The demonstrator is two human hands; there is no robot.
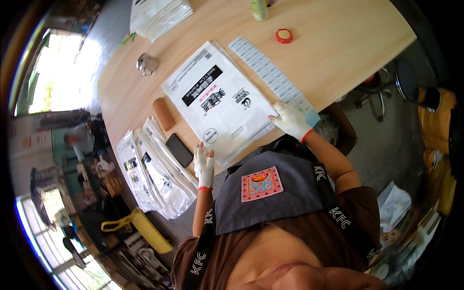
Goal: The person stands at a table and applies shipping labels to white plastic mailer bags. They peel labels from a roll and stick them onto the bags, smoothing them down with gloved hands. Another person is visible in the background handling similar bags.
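A stack of white printed plastic bags (220, 104) lies flat at a slant on the wooden table in front of me. My left hand (204, 166), in a white glove with bare fingertips, is at the stack's near left corner, thumb and fingers apart. At its right edge rests my right hand (291, 122), gloved the same way with a red cuff, fingers spread and tips on the bag edge. Neither hand visibly grips anything. A long sheet of small printed labels (270, 70) runs along the right side of the stack, its near end beside my right hand.
Left of the stack lie a black phone (180, 150), a brown cylinder (164, 114) and more bags (157, 169) overhanging the table edge. Farther off are a metal cup (147, 64), a red-rimmed round object (283, 36), a greenish can (259, 9) and another bag pile (159, 17).
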